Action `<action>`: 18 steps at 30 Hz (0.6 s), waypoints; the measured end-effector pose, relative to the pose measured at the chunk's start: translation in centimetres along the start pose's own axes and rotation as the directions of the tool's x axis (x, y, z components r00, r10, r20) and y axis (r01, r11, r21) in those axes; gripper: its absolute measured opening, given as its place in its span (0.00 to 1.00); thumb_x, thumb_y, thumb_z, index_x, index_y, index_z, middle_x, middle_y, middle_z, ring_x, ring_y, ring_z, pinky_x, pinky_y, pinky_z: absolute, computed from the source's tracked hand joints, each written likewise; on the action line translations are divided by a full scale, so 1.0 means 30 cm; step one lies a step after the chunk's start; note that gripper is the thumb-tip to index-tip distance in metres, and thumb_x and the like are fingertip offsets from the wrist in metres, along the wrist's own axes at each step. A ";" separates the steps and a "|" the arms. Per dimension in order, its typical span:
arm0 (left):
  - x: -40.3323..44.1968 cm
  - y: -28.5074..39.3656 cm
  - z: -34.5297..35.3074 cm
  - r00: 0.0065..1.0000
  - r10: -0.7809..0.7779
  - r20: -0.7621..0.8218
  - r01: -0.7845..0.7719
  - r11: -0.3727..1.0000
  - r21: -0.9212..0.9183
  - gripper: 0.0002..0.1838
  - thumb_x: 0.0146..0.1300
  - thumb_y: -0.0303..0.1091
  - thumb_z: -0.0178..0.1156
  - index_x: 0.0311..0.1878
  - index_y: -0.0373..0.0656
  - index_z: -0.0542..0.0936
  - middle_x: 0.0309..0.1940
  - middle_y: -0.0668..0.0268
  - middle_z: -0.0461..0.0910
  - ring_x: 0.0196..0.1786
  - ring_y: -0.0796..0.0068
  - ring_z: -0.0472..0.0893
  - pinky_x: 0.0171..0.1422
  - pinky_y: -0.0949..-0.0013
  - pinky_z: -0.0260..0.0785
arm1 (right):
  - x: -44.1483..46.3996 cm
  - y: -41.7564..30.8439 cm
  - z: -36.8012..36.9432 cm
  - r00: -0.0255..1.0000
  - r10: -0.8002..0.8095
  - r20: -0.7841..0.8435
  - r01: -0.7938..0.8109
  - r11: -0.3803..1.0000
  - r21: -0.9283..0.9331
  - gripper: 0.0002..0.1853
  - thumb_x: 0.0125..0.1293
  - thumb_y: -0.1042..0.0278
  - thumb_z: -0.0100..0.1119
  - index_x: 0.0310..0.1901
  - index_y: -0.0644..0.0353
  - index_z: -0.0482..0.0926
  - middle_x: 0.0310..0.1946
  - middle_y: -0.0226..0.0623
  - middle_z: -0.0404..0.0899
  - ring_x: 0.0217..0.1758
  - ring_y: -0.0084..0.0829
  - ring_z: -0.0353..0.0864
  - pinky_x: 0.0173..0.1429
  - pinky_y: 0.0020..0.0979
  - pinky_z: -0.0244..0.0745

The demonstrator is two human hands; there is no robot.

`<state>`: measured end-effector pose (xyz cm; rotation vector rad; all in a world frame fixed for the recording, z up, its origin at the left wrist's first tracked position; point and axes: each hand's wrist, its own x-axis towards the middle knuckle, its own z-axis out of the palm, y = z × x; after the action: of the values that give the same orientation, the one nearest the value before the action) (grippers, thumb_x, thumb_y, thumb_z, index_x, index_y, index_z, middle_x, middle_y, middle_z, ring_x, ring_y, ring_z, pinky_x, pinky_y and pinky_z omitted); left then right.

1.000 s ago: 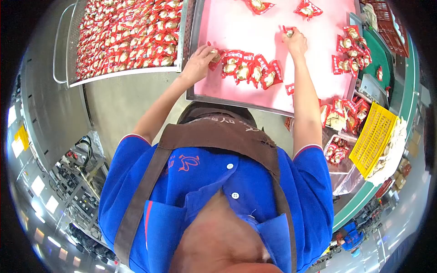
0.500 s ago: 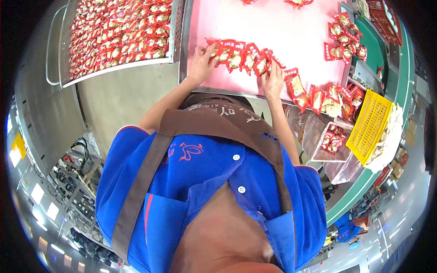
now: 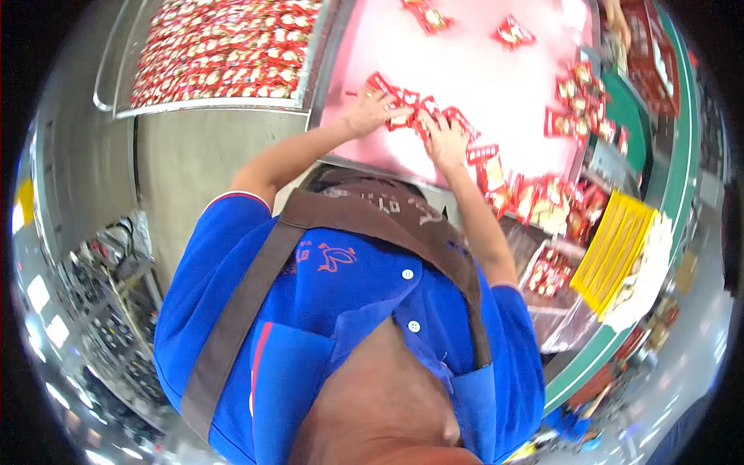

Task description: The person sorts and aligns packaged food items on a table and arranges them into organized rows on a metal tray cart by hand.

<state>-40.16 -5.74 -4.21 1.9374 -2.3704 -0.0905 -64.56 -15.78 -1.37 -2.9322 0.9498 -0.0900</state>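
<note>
A short row of red snack packets (image 3: 404, 99) lies on the pink tabletop (image 3: 496, 85) between my hands. My left hand (image 3: 370, 115) is curled over the row's left end, its fingertips on the packets. At the other end, my right hand (image 3: 447, 141) presses its fingers down around the packets there. Both hands partly cover the row, and motion blurs the fingertips a little. Just right of my right hand, a loose packet (image 3: 483, 153) lies beside a pile of more packets (image 3: 542, 201) along the table's near edge.
On the left stands a metal tray (image 3: 209, 103) filled with rows of red packets. More packets (image 3: 577, 101) are heaped at the table's right edge. A yellow basket (image 3: 616, 248) sits by the green conveyor (image 3: 659, 194). Another person's hand (image 3: 618, 23) shows beside a red crate (image 3: 652, 54).
My hands have come closer together, and the packet row between them looks shorter and more bunched. The view has shifted and tilted, showing more of the table's far side and another person's hand.
</note>
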 end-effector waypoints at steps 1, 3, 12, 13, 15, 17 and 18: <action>0.007 0.007 -0.021 0.998 -0.043 -0.039 0.042 0.999 -0.023 0.28 0.70 0.36 0.56 0.70 0.80 0.75 0.59 0.70 0.80 0.61 0.64 0.80 0.71 0.36 0.64 | 0.005 -0.002 -0.016 1.000 0.002 0.011 -0.002 1.000 -0.002 0.33 0.65 0.60 0.66 0.73 0.27 0.73 0.63 0.26 0.79 0.64 0.39 0.76 0.56 0.60 0.76; 0.018 0.022 -0.041 0.994 -0.101 -0.031 0.098 0.992 -0.082 0.24 0.70 0.37 0.56 0.66 0.78 0.77 0.58 0.68 0.80 0.63 0.62 0.80 0.69 0.36 0.65 | 0.011 0.003 -0.032 1.000 0.018 0.022 -0.020 0.991 0.130 0.32 0.65 0.61 0.65 0.72 0.32 0.75 0.63 0.33 0.81 0.64 0.44 0.78 0.66 0.58 0.71; -0.128 -0.116 -0.429 0.873 -0.215 -0.438 0.178 0.976 -0.126 0.25 0.64 0.31 0.62 0.59 0.78 0.83 0.47 0.71 0.79 0.52 0.67 0.81 0.60 0.40 0.64 | 0.161 -0.209 -0.340 0.996 0.032 -0.084 -0.013 0.974 0.224 0.41 0.58 0.69 0.71 0.75 0.32 0.73 0.64 0.27 0.78 0.66 0.40 0.75 0.63 0.52 0.72; -0.161 -0.179 -0.498 0.856 -0.213 -0.471 0.211 0.976 -0.057 0.25 0.64 0.32 0.62 0.59 0.78 0.83 0.48 0.71 0.79 0.52 0.67 0.81 0.59 0.42 0.65 | 0.228 -0.259 -0.375 0.996 0.025 -0.083 -0.007 0.977 0.214 0.41 0.58 0.69 0.71 0.75 0.32 0.73 0.64 0.27 0.78 0.66 0.40 0.75 0.63 0.52 0.72; -0.234 -0.326 -0.597 0.834 -0.297 -0.465 0.296 0.952 -0.077 0.25 0.63 0.30 0.62 0.59 0.77 0.83 0.51 0.72 0.80 0.52 0.68 0.80 0.59 0.41 0.65 | 0.390 -0.386 -0.428 0.970 -0.104 -0.221 0.145 0.973 0.178 0.43 0.54 0.71 0.73 0.74 0.31 0.74 0.63 0.26 0.78 0.63 0.38 0.76 0.59 0.51 0.71; -0.339 -0.493 -0.680 0.795 -0.341 -0.501 0.369 0.928 -0.047 0.26 0.62 0.30 0.64 0.60 0.75 0.83 0.50 0.72 0.80 0.52 0.69 0.79 0.60 0.44 0.63 | 0.583 -0.550 -0.455 0.954 -0.138 -0.266 0.185 0.969 0.161 0.45 0.52 0.72 0.74 0.74 0.31 0.75 0.63 0.26 0.78 0.62 0.37 0.75 0.57 0.49 0.69; -0.398 -0.607 -0.682 0.791 -0.356 -0.497 0.401 0.916 -0.018 0.27 0.61 0.29 0.64 0.60 0.75 0.83 0.51 0.72 0.80 0.52 0.69 0.79 0.61 0.43 0.62 | 0.686 -0.637 -0.450 0.933 -0.210 -0.293 0.259 0.956 0.140 0.44 0.52 0.71 0.74 0.74 0.31 0.74 0.63 0.26 0.78 0.62 0.37 0.75 0.58 0.49 0.69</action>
<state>-18.02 2.41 14.13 2.1300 -1.6658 0.4433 -37.76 -12.91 14.25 -2.8980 0.5696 -0.5761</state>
